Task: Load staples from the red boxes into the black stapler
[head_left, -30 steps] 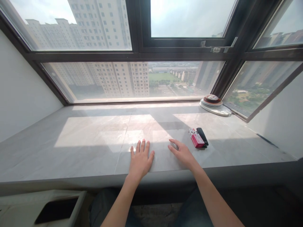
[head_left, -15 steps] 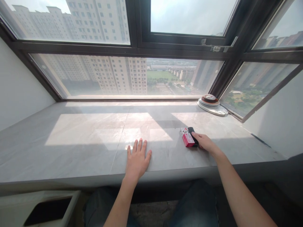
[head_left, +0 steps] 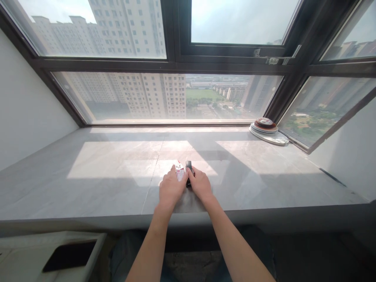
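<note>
Both of my hands are close together over the grey sill (head_left: 111,196). My left hand (head_left: 172,187) is closed around a small red-and-white box (head_left: 179,172), its fingers along the left side and its thumb on the right. Just right of the box stands a narrow black object that looks like a stapler (head_left: 188,165). My right hand (head_left: 200,183) grips it from the right, with the thumb near my left thumb. The hands cover the lower part of the box and some of the stapler.
A stack of round plates or discs (head_left: 267,131) sits in the far right corner against the window frame (head_left: 220,67). A thin dark strip (head_left: 332,177) lies along the right wall. Below the sill at left is a white piece of furniture with a dark opening (head_left: 70,256).
My right hand has brought the box and stapler leftward to the middle. My left hand, spread flat on the sill before, now holds the box. The camera view has shifted slightly.
</note>
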Demonstrator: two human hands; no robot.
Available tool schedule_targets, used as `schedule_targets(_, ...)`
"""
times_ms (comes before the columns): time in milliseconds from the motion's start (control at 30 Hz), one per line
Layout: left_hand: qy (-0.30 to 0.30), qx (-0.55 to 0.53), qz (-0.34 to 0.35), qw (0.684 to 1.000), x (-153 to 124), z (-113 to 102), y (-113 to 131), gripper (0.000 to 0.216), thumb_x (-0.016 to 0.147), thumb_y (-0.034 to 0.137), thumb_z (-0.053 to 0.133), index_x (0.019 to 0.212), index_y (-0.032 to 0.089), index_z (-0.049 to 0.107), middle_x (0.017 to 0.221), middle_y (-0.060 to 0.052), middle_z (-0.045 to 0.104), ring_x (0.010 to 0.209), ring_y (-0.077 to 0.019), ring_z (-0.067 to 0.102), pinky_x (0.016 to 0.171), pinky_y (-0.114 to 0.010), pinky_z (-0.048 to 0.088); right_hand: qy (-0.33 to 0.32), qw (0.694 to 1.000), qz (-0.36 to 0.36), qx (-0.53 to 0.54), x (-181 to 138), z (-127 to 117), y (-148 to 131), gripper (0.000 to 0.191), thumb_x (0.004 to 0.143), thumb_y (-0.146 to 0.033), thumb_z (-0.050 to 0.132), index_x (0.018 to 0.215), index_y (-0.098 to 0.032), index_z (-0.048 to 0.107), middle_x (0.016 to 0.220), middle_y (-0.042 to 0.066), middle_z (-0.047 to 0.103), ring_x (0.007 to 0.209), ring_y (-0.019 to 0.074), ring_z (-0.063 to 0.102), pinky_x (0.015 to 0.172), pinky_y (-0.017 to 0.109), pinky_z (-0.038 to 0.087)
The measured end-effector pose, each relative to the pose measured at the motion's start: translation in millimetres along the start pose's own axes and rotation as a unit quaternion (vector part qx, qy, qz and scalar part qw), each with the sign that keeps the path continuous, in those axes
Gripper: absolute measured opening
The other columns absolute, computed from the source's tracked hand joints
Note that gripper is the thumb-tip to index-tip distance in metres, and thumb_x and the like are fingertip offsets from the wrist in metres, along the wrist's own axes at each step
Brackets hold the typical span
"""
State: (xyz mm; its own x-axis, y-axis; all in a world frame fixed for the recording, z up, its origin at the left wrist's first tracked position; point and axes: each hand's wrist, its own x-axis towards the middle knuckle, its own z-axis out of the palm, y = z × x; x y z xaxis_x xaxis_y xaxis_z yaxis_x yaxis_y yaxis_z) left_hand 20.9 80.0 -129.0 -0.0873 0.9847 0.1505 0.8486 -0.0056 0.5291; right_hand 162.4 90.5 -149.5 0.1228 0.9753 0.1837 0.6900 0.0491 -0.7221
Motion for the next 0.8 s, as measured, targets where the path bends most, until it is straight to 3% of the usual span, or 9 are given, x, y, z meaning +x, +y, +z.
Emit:
schedule_targets(167,0.065,0.046,0.036,0.996,-8.4,6.8,2.5,0.057,0.092,0.047,0.058,0.143,0.022,0.051,0.119,-0.014,0.063,0.110,-0.0328,0.059,0.089,-0.040,0.047,0.021,0.999,-0.005,0.039,-6.6,-35.3,30.3,0.053,0.104,-0.061,0.035,0.090,-0.023,0.069,0.074,0.003,0.067,0.071,0.0206,0.060,0.065,0.027,0.037)
schedule_targets(300,0.100,0.008,0.040,0.994,-11.6,4.6,-15.0,0.044,0.095,0.049,0.055,0.131,0.024,0.059,0.114,-0.011,0.062,0.107,-0.0295,0.060,0.090,-0.039,0.047,0.015,0.997,0.018,0.080,-16.2,-56.9,52.1,0.056,0.101,-0.067,0.040,0.096,-0.021,0.072,0.072,0.002,0.066,0.066,0.0194,0.058,0.060,0.026,0.037)
schedule_targets(600,0.120,0.024,-0.022,0.992,33.5,-22.7,-79.7,0.046,0.092,0.057,0.057,0.118,0.020,0.067,0.109,-0.012,0.065,0.104,-0.0307,0.061,0.091,-0.040,0.048,0.024,0.994,0.039,0.101,-28.0,-59.7,55.3,0.057,0.099,-0.069,0.044,0.100,-0.021,0.075,0.069,0.001,0.064,0.065,0.0200,0.058,0.059,0.026,0.038)
schedule_targets(800,0.169,0.026,-0.022,0.985,10.1,-33.9,-96.9,0.042,0.091,0.059,0.057,0.108,0.023,0.066,0.107,-0.009,0.065,0.103,-0.0301,0.059,0.088,-0.039,0.047,0.025,0.993,0.045,0.105,-28.2,-58.5,57.5,0.060,0.097,-0.071,0.045,0.099,-0.020,0.076,0.069,0.002,0.064,0.063,0.0198,0.057,0.057,0.027,0.037)
